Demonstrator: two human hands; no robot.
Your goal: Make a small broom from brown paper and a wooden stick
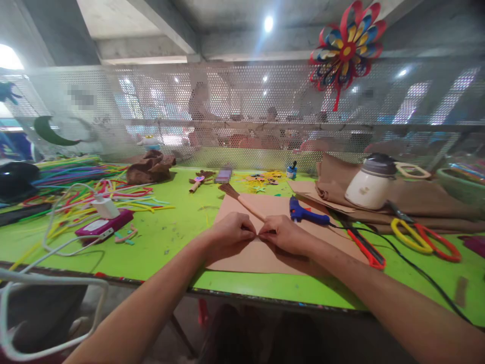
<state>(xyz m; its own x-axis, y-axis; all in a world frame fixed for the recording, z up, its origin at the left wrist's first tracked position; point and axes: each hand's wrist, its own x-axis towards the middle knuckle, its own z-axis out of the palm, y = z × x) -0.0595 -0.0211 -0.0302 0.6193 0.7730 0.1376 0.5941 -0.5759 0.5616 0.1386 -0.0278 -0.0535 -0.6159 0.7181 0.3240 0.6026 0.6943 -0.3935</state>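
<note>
Bright overhead ceiling lamp point(268, 23) glares; edges bend wide-angle, the far background stays hazy.

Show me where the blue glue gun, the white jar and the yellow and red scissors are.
blue glue gun point(307, 214): head view, on its blue body.
white jar point(367, 189): head view, on its white belly below the grey lid.
yellow and red scissors point(406, 236): head view, on the yellow handle loop.

Both forearms are bare from the bottom edge of the view up to the wrists, with no sleeves showing. The left hand point(229, 233) and right hand point(282, 234) wear no gloves, rings, watch or bracelet.
</note>
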